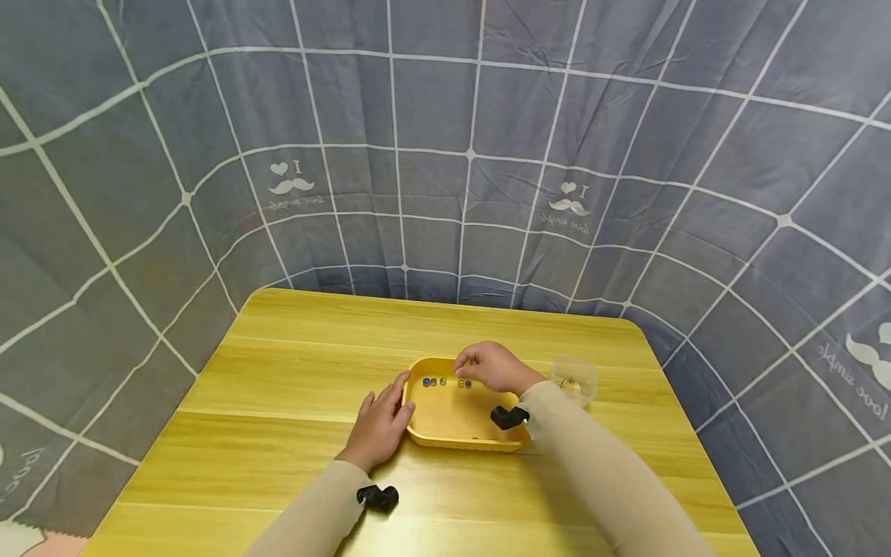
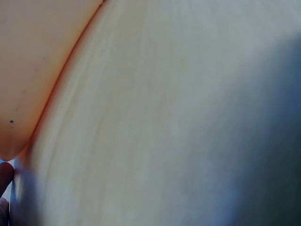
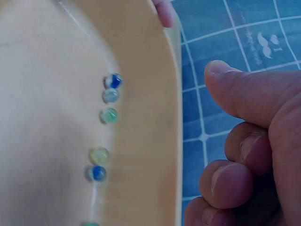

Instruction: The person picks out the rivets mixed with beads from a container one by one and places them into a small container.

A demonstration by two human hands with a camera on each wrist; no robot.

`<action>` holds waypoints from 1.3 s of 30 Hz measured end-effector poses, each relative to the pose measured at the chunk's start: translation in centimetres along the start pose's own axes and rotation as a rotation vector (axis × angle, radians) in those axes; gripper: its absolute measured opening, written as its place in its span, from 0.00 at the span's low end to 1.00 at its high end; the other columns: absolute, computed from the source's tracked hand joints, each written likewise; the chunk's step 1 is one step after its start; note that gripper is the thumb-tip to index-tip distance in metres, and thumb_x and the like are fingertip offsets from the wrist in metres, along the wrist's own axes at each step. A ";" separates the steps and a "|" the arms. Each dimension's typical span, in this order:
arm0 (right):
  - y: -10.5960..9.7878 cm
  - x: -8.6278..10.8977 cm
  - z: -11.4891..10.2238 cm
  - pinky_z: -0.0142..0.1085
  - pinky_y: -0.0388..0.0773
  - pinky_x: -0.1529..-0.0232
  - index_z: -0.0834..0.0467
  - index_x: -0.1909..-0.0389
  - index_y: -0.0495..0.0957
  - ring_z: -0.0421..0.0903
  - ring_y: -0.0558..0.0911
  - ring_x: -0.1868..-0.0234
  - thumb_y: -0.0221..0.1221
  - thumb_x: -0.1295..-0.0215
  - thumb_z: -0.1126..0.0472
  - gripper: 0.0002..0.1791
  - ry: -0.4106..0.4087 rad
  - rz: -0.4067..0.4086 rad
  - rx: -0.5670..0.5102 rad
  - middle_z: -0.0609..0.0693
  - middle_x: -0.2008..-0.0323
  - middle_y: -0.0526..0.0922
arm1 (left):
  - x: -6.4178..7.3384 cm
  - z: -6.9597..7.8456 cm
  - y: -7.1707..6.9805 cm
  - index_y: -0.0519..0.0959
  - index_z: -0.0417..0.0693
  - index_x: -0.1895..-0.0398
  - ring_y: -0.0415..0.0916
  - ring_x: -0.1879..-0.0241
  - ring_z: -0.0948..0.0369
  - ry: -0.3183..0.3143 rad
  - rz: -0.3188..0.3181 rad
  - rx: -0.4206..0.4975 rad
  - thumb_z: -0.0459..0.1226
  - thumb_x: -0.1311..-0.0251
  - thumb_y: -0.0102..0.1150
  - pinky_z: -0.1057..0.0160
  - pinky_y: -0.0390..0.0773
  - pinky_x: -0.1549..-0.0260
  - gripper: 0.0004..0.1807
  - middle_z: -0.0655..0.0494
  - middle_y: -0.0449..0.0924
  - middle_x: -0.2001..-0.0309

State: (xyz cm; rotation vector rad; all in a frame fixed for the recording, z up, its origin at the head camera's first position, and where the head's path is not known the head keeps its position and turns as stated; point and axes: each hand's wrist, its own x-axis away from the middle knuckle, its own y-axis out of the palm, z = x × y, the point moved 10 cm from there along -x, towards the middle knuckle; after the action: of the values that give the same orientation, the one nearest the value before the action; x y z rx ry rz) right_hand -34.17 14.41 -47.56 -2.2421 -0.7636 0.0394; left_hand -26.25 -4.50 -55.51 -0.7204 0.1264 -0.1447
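Observation:
A shallow yellow tray (image 1: 452,414) lies on the table. Several glass marbles (image 3: 108,115), blue, green, yellowish and clear, are lined along its far inner side. My left hand (image 1: 379,425) rests at the tray's left edge, thumb and fingers touching the rim; in the left wrist view, only its fingertips (image 2: 4,176) show. Above the far rim is my right hand (image 1: 493,367). The right wrist view has its fingers (image 3: 230,183) loosely curled and the thumb apart from them. Nothing shows between thumb and fingers; the palm is hidden.
A clear plastic box (image 1: 586,379) with small gold-coloured pieces stands right of the tray, partly behind my right sleeve (image 1: 599,456). Wood-grain table (image 1: 306,371) surrounds the tray. A grey-blue checked curtain (image 1: 431,186) hangs behind the table and along its sides.

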 end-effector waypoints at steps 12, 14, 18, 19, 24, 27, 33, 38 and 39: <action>-4.2 2.9 1.2 0.36 0.66 0.72 0.57 0.54 0.89 0.43 0.64 0.80 0.64 0.25 0.57 0.09 0.040 0.120 0.025 0.45 0.81 0.72 | 0.3 -0.1 -0.3 0.54 0.63 0.14 0.63 0.20 0.48 0.000 -0.005 -0.002 0.48 0.18 0.48 0.35 0.43 0.19 0.34 0.54 0.65 0.19; -4.9 3.5 1.5 0.37 0.68 0.70 0.57 0.55 0.89 0.43 0.66 0.77 0.64 0.25 0.58 0.09 0.052 0.141 0.030 0.46 0.78 0.74 | 0.3 0.0 -0.3 0.54 0.62 0.14 0.63 0.20 0.47 0.006 -0.003 -0.008 0.48 0.18 0.48 0.35 0.44 0.19 0.34 0.54 0.65 0.20; -6.3 4.7 2.1 0.38 0.70 0.68 0.53 0.58 0.89 0.45 0.69 0.74 0.64 0.25 0.58 0.06 0.076 0.183 0.038 0.50 0.75 0.78 | 0.4 0.1 -0.4 0.54 0.61 0.14 0.64 0.21 0.46 0.015 -0.001 -0.009 0.48 0.18 0.48 0.34 0.45 0.20 0.34 0.53 0.65 0.20; -6.6 5.1 2.3 0.38 0.71 0.68 0.52 0.58 0.89 0.46 0.70 0.73 0.64 0.25 0.58 0.06 0.081 0.193 0.043 0.52 0.74 0.79 | 0.4 0.1 -0.4 0.54 0.61 0.14 0.64 0.21 0.46 0.015 -0.002 -0.009 0.48 0.18 0.48 0.34 0.45 0.20 0.34 0.53 0.65 0.20; -8.4 6.8 3.5 0.38 0.71 0.68 0.51 0.58 0.89 0.47 0.71 0.73 0.64 0.25 0.57 0.06 0.097 0.232 0.057 0.53 0.71 0.80 | 0.4 0.2 -0.5 0.53 0.62 0.14 0.63 0.21 0.47 0.008 -0.012 -0.014 0.48 0.17 0.48 0.34 0.45 0.19 0.34 0.53 0.65 0.20; -9.3 7.8 4.7 0.38 0.72 0.69 0.52 0.56 0.89 0.46 0.71 0.73 0.63 0.24 0.57 0.06 0.110 0.255 0.066 0.50 0.72 0.80 | 0.4 0.3 -0.6 0.53 0.62 0.14 0.63 0.20 0.48 0.004 -0.017 -0.003 0.47 0.18 0.48 0.35 0.44 0.19 0.34 0.54 0.65 0.19; -11.1 9.3 7.3 0.39 0.74 0.67 0.54 0.53 0.88 0.46 0.74 0.73 0.62 0.23 0.57 0.09 0.169 0.308 0.089 0.51 0.69 0.82 | -0.5 -0.3 -0.9 0.54 0.63 0.14 0.63 0.20 0.48 0.017 -0.018 0.006 0.47 0.18 0.48 0.35 0.44 0.19 0.34 0.53 0.64 0.19; -12.2 10.6 9.5 0.39 0.75 0.61 0.56 0.52 0.88 0.47 0.78 0.64 0.61 0.23 0.56 0.10 0.235 0.360 0.080 0.56 0.53 0.88 | -1.2 -0.8 -1.2 0.54 0.62 0.14 0.64 0.21 0.48 0.038 -0.014 0.008 0.46 0.18 0.48 0.34 0.45 0.20 0.34 0.51 0.65 0.20; -12.3 10.9 10.0 0.39 0.75 0.60 0.57 0.51 0.87 0.48 0.78 0.63 0.61 0.22 0.56 0.10 0.248 0.368 0.074 0.57 0.51 0.88 | -1.4 -0.9 -1.3 0.54 0.62 0.14 0.64 0.21 0.48 0.041 -0.016 0.007 0.46 0.18 0.48 0.34 0.45 0.20 0.34 0.51 0.65 0.20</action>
State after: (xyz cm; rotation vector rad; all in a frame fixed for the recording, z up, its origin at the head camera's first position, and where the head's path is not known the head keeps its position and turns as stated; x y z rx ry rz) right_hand -34.05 33.32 -44.29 -2.2353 -0.2097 -0.0330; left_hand -27.85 -5.80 -55.27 -0.7114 0.1588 -0.1750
